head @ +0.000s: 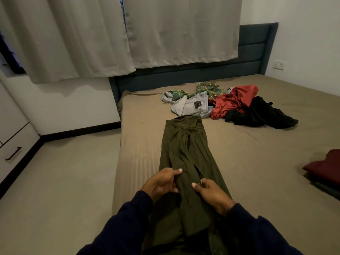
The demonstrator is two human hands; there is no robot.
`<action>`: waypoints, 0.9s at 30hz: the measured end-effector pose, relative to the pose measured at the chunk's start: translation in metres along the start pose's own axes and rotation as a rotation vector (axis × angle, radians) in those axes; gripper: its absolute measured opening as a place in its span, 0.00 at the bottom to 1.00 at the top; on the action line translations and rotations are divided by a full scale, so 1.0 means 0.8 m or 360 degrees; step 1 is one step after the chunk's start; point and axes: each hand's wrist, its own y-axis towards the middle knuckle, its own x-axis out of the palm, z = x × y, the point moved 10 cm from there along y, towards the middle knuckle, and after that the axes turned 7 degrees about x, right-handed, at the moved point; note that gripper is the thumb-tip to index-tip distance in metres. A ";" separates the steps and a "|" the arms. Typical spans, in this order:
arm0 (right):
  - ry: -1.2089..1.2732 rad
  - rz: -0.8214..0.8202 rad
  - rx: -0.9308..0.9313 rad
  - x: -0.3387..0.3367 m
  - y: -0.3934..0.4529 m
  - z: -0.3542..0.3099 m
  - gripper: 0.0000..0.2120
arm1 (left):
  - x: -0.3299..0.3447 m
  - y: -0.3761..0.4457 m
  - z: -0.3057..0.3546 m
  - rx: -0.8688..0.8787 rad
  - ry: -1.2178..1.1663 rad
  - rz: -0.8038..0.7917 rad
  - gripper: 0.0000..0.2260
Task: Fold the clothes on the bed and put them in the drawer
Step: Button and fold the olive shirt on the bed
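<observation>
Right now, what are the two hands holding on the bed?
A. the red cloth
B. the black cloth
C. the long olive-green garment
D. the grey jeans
C: the left hand and the right hand both pinch the near end of the olive-green garment, which lies stretched along the bed; the other clothes lie untouched in a pile farther away.

The room is dimly, evenly lit; soft shadows are cast under the pale grey curtains (82, 34). Edges are bowed by wide-angle distortion.
</observation>
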 end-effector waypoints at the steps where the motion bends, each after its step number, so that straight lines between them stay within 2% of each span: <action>1: 0.0157 -0.0027 0.0007 0.002 0.000 -0.001 0.25 | 0.005 -0.001 0.007 0.0035 -0.0050 -0.0044 0.16; 4: 0.0596 -0.0152 0.0077 0.019 -0.002 0.002 0.18 | -0.001 0.000 0.019 0.0107 -0.0085 0.0082 0.15; 6: 0.0603 -0.0117 0.0134 0.032 -0.001 0.016 0.20 | -0.016 0.000 0.012 0.0135 -0.0011 0.0282 0.13; 8: 0.0211 0.0007 0.0171 0.039 -0.005 0.033 0.21 | -0.038 -0.004 -0.006 0.0153 0.0259 0.0508 0.11; 10: -0.0389 0.0136 0.0120 0.043 -0.016 0.039 0.18 | -0.059 -0.013 -0.026 0.0178 0.0670 0.0662 0.12; 11: -0.0683 0.0215 0.0049 0.045 -0.021 0.035 0.21 | -0.065 -0.017 -0.032 0.0227 0.0864 0.0712 0.11; 13: -0.1252 0.0495 -0.0214 0.047 -0.039 0.008 0.27 | -0.065 -0.028 -0.032 0.0404 0.1163 0.0801 0.12; 15: -0.1588 0.0820 -0.0620 0.057 -0.052 -0.029 0.27 | -0.053 -0.047 -0.013 0.0652 0.1499 0.0980 0.15; 16: -0.1669 0.0859 -0.0811 0.067 -0.051 -0.040 0.27 | -0.043 -0.056 -0.002 0.0809 0.1719 0.1072 0.16; 17: -0.1752 0.0792 -0.0931 0.078 -0.044 -0.046 0.29 | -0.028 -0.059 0.007 0.0959 0.1950 0.1100 0.16; 19: -0.1957 0.0639 -0.1085 0.095 -0.021 -0.035 0.28 | 0.001 -0.055 0.002 0.1209 0.2376 0.0968 0.15; 20: -0.2037 0.0607 -0.1049 0.095 -0.008 -0.021 0.25 | 0.008 -0.049 -0.013 0.1218 0.2548 0.0840 0.15; 21: -0.2075 0.0565 -0.0875 0.087 0.005 -0.004 0.24 | 0.006 -0.041 -0.030 0.1121 0.2674 0.0710 0.17; 22: -0.2078 0.0507 -0.0665 0.081 0.014 0.015 0.29 | -0.001 -0.035 -0.048 0.0967 0.2757 0.0595 0.21; 24: -0.2083 0.0463 -0.0532 0.078 0.022 0.031 0.44 | -0.014 -0.029 -0.074 0.0752 0.2855 0.0442 0.28; 27: -0.2073 0.0356 -0.0376 0.077 0.027 0.025 0.51 | -0.018 -0.031 -0.069 0.0679 0.2899 0.0424 0.27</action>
